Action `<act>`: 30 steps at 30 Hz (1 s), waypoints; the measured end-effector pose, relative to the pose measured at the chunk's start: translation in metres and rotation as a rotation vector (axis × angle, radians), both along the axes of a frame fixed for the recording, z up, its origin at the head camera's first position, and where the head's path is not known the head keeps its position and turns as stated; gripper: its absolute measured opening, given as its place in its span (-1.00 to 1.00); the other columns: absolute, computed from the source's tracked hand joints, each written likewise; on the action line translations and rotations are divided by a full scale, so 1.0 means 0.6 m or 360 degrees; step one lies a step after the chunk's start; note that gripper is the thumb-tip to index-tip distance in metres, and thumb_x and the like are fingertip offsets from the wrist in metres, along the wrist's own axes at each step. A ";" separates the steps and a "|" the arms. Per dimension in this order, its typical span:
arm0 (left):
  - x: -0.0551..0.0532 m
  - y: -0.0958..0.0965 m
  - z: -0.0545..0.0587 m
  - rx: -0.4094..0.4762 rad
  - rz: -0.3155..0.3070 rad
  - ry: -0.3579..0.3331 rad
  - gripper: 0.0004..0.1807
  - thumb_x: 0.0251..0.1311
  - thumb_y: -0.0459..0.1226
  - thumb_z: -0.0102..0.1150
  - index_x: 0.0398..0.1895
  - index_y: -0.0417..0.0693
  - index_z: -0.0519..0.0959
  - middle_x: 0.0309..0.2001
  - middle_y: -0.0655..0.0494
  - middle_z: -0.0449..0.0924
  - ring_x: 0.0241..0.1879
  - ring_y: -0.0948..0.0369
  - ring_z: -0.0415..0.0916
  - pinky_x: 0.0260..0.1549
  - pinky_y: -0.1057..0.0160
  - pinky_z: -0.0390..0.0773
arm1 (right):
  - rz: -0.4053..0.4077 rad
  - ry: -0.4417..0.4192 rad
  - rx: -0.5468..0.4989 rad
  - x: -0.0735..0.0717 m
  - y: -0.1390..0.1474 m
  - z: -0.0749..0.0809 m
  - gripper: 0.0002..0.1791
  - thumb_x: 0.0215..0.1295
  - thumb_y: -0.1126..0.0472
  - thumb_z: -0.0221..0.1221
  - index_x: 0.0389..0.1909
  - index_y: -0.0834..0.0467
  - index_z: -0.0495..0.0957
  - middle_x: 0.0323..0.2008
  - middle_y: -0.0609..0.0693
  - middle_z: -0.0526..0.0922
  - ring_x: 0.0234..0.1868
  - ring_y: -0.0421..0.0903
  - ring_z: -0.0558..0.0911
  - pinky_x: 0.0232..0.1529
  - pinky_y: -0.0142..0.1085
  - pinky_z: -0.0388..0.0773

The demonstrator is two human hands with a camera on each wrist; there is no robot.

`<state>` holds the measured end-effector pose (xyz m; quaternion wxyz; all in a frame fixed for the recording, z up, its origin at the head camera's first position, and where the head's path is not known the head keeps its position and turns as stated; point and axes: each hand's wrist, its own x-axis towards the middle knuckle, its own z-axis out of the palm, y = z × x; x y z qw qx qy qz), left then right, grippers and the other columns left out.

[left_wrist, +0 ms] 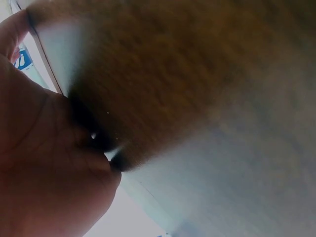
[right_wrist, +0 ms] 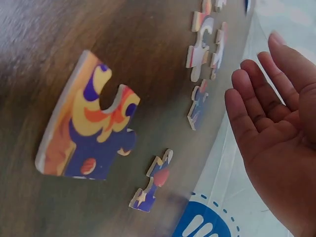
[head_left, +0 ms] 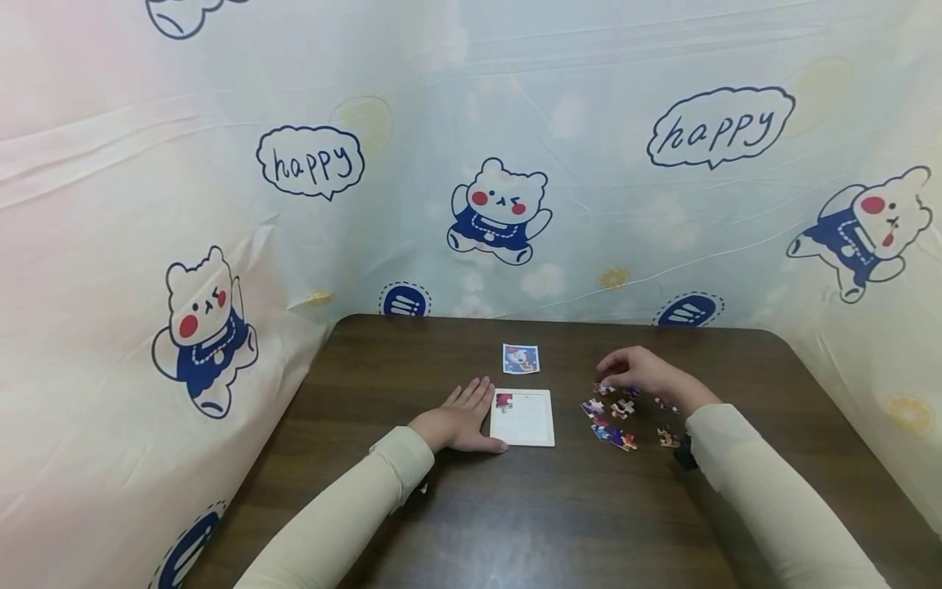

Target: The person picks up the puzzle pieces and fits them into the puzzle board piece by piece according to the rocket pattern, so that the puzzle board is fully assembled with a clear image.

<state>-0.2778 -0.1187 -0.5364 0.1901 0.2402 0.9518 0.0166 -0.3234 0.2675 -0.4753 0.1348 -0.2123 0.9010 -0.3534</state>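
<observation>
A person's left hand (head_left: 458, 421) lies flat, fingers straight, along a white tray (head_left: 526, 425) with a bit of puzzle (head_left: 504, 401) in its far-left corner. The right hand (head_left: 639, 372), fingers loosely bent, hovers over scattered puzzle pieces (head_left: 622, 408) nearby.

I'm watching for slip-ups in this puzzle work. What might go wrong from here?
Loose puzzle pieces lie close together by the right hand, so its fingers might knock some aside. The left hand rests at the left edge of the white tray; a push could slide it, perhaps jostling the assembled part in its upper-left corner.
</observation>
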 end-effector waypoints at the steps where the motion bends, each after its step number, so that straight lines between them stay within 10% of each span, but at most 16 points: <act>1: 0.000 0.000 0.000 0.0001 -0.0003 0.0003 0.45 -0.23 0.72 -0.27 0.59 0.05 -0.40 0.58 0.11 -0.56 0.53 0.16 -0.62 0.45 0.00 -0.37 | 0.0015 0.0029 0.0027 -0.002 0.000 -0.002 -0.67 0.27 0.21 0.34 0.02 0.24 0.64 -0.07 0.08 0.68 -0.06 0.01 0.61 0.01 -0.03 0.55; 30: 0.010 0.003 0.016 0.0046 0.0001 0.0006 0.41 -0.13 0.66 -0.18 0.61 -0.03 -0.31 0.60 0.05 -0.45 0.55 0.12 -0.51 0.45 -0.06 -0.32 | 0.0003 0.0100 0.0264 -0.007 -0.028 -0.023 -0.84 0.19 0.28 0.39 -0.26 0.17 0.62 -0.33 -0.05 0.60 -0.32 -0.10 0.54 -0.20 -0.17 0.55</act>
